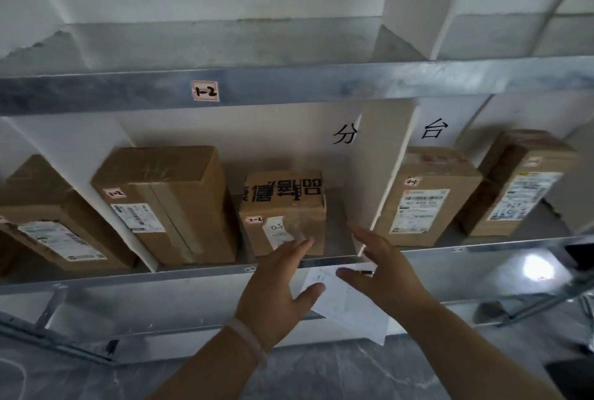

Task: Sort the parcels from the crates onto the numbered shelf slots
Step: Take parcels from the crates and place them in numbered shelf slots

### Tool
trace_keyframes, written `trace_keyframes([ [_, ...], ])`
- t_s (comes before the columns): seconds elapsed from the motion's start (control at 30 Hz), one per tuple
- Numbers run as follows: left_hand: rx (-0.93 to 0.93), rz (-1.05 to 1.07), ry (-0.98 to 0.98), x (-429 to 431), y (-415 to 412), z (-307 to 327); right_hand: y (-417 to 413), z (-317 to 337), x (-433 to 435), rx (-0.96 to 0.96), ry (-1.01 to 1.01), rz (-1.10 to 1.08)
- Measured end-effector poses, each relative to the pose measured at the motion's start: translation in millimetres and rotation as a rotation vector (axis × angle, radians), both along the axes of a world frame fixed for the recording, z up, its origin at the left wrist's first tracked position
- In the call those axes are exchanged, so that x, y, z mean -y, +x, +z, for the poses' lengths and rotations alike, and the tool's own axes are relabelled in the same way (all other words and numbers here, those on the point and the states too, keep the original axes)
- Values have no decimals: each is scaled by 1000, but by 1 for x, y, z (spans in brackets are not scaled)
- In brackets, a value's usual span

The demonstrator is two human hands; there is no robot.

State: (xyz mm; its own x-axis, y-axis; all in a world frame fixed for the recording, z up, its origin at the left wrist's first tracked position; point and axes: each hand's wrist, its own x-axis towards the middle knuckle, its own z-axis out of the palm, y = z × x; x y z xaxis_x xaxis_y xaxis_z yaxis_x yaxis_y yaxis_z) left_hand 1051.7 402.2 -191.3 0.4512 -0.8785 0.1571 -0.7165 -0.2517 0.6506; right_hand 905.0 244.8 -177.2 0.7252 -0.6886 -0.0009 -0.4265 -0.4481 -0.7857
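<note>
A small brown parcel (284,211) with black printed characters and a "2-2" sticker stands on the metal shelf (199,271), in the slot between two white dividers. A taller brown parcel (167,203), also tagged "2-2", stands to its left. My left hand (279,290) hovers open just in front of the small parcel, fingers spread, holding nothing. My right hand (382,266) is open too, a little to the right of it, near the white divider (385,174). Neither hand touches the parcel. No crate is in view.
The upper shelf rail carries a label "1-2" (205,90). One parcel (48,219) lies in the slot at far left, two more (427,197) (517,187) in the slot at right. A white paper sheet (347,303) hangs below the shelf edge.
</note>
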Motion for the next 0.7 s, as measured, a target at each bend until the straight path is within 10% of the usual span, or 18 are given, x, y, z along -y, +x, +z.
trace_keyframes([
  [0.7, 431, -638, -260, 230, -399, 88, -483, 82, 58, -425, -514, -575],
])
